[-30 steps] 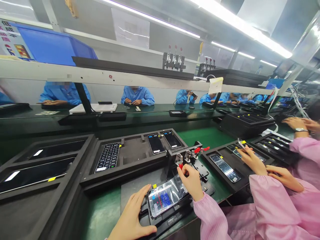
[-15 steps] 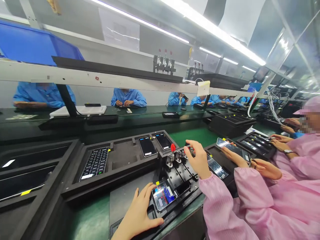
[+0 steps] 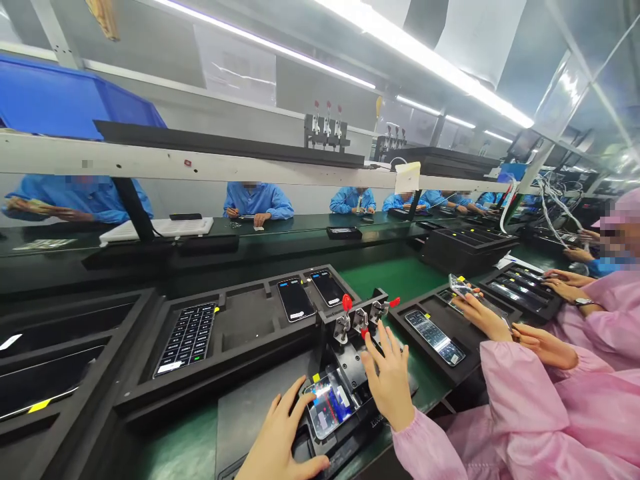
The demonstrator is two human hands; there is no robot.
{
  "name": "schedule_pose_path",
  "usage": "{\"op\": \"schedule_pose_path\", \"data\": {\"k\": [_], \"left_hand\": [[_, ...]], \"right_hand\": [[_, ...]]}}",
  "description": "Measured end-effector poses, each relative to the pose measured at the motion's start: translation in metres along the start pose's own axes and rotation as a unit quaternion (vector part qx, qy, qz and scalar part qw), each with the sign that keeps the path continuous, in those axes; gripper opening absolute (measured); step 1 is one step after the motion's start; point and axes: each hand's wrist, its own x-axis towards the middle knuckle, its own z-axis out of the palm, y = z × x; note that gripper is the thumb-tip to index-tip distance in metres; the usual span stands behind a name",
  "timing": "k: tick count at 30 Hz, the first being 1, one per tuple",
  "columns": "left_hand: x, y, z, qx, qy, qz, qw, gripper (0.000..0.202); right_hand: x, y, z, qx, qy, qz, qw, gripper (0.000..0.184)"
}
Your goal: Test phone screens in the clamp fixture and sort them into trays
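My left hand, fingers apart, is at the phone in the jig. My right hand, fingers spread, is near the red levers.

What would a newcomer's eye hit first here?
Probably the red clamp handles, bright against the black fixture in front of and beside the right hand. Next, the phone lying in that fixture by the left hand, with blue and red on its face and a yellow tab at its far edge. Then the long ceiling light slanting across the top of the view.
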Motion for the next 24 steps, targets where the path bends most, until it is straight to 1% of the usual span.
{"op": "schedule_pose_path", "data": {"k": [2,5,6,9,13,17,21,24], "left_hand": [[-0.001,0.0,-0.001,0.001,0.001,-0.004,1.0,0.075],[-0.001,0.001,-0.003,-0.004,0.0,-0.01,1.0,0.08],[-0.001,0.001,-0.003,-0.005,-0.003,-0.009,1.0,0.082],[0.001,0.0,-0.003,-0.005,-0.014,-0.004,1.0,0.091],[0.001,-0.003,0.0,-0.001,-0.02,-0.002,1.0,0.095],[0.0,-0.003,0.001,-0.008,-0.017,0.0,1.0,0.097],[-0.001,-0.004,0.0,-0.021,-0.018,-0.006,1.0,0.102],[0.002,-0.008,0.004,-0.03,-0.028,-0.003,0.999,0.104]], "right_hand": [[0.006,0.001,-0.003,0.049,0.026,0.006,0.998,0.033],[0.013,0.008,-0.006,0.135,0.08,0.021,0.987,0.028],[0.014,0.01,-0.005,0.15,0.086,0.03,0.984,0.026],[0.019,0.015,-0.002,0.154,0.058,0.035,0.986,0.024],[0.025,0.019,0.003,0.151,0.017,0.027,0.988,0.025],[0.027,0.021,0.003,0.155,-0.005,0.05,0.987,0.025],[0.028,0.025,0.004,0.15,-0.028,0.04,0.988,0.03],[0.026,0.032,0.007,0.157,-0.027,0.039,0.987,0.034]]}}
